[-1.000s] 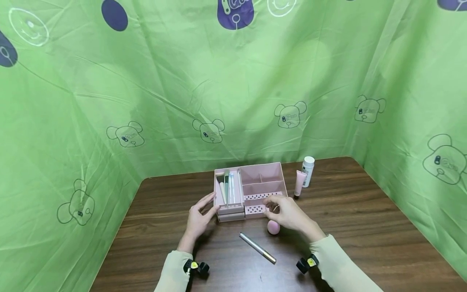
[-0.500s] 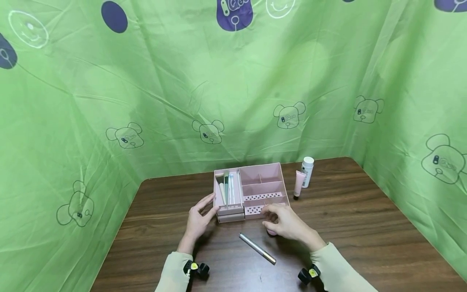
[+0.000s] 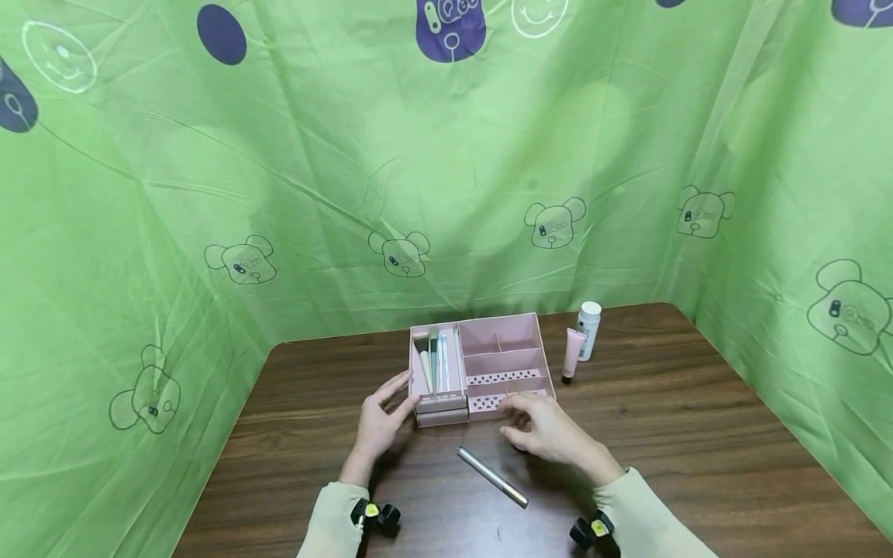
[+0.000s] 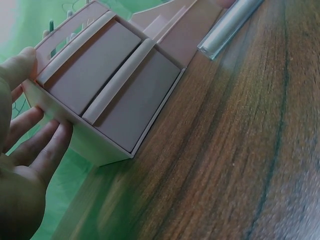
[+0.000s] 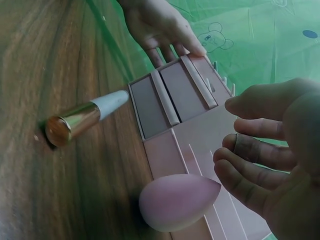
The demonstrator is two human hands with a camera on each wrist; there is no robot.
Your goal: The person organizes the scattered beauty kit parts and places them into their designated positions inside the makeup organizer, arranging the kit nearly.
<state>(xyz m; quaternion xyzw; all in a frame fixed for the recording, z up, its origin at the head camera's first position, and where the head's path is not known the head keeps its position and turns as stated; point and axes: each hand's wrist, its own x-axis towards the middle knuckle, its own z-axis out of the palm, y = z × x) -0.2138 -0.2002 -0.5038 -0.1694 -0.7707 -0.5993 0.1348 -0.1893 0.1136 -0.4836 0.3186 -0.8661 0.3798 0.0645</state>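
My left hand [image 3: 377, 422] rests at the front left corner of a pink desk organizer [image 4: 107, 80]. In the left wrist view its thumb lies on the top front edge, and its straight fingers touch the side wall. Over the organizer's front right part hovers my right hand [image 3: 547, 426], fingers loosely bent with nothing between them. A pink makeup sponge [image 5: 175, 201] stands just below those fingers in the right wrist view; the hand hides it in the head view. Makeup brushes [image 3: 433, 360] lie in the organizer's left tray. A silver tube [image 3: 492, 477] with a gold end lies in front.
Right of the organizer stand a small pink squeeze tube [image 3: 573, 353] and a white bottle [image 3: 589, 332]. Two drawers sit under the brush tray, and open compartments [image 3: 512, 333] fill the right side. A green curtain [image 3: 474, 155] hangs around the wooden table [image 3: 705, 403].
My right hand has come slightly toward me, its thumb lowering over the makeup sponge, which was in full view before and is now hidden. The left hand has stayed put.
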